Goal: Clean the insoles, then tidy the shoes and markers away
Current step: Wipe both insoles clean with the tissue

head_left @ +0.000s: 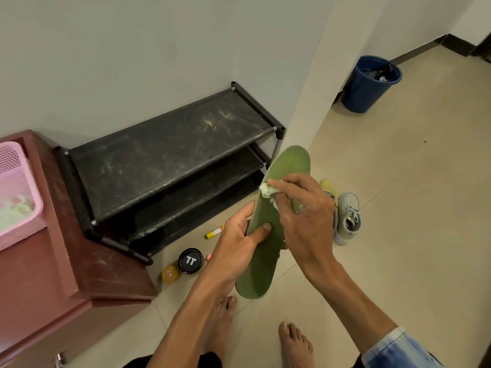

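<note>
The left hand (239, 244) grips a long green foam insole (268, 235) held above the floor beside the black fabric shoe rack (170, 155); the right hand (305, 216) pinches a small pale wad of cloth (267, 192) against its surface; grey lace-up sneakers (348, 216) and a yellow-capped marker (214, 232) lie on the tiled floor (411, 208) nearby

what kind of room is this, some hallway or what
Probably a home entryway or hallway corner: a black shoe rack stands against the wall, sneakers sit on the tiled floor, and a blue bin stands further along.
</note>
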